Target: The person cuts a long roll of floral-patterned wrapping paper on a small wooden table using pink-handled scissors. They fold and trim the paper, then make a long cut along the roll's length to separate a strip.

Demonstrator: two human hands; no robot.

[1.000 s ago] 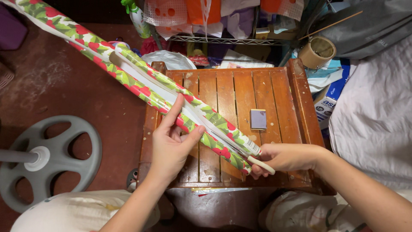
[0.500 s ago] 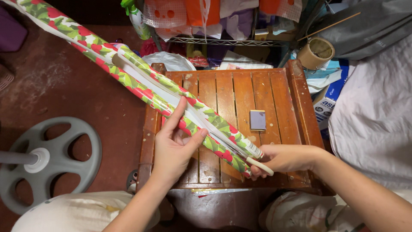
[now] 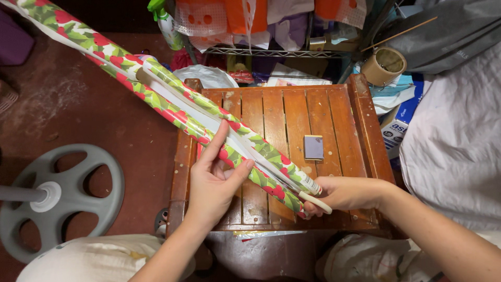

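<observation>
A slatted wooden bench stands mid-frame on a dark red floor, with a wire shelf along the top edge. A long roll of red-and-green wrapping paper lies from the upper left to the bench's lower middle. The left hand pinches its folded edge, while the right hand is clamped on the roll's end.

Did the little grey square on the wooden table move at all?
No. The small grey square lies on the same slat of the wooden table as before, just as far from its right edge.

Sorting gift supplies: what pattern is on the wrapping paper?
Red flowers, green leaves on the wrapping paper; head view.
</observation>
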